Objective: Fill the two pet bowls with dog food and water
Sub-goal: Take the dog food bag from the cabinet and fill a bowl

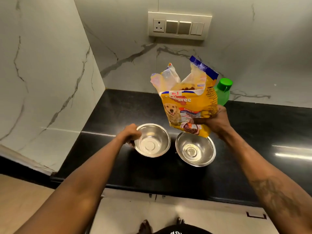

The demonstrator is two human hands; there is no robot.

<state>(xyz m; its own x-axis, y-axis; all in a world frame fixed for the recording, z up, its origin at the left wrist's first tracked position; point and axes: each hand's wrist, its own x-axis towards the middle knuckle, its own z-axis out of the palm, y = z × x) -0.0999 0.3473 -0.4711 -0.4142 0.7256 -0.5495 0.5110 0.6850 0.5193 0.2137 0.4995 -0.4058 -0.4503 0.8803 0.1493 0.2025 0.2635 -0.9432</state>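
Bare black counter [108, 115] left of bowls [152, 141]; bottle [223, 92] blocks behind.

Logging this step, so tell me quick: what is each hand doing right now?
Left hand: closed on the rim of the left steel bowl.
Right hand: closed on the opened dog food bag, held up.

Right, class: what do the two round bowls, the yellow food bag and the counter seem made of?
Two round shiny bowls: probably stainless steel, mirror-like reflections. Yellow dog-food bag: glossy printed plastic film, crinkled, torn top. Black counter: likely polished stone, reflecting light streaks.
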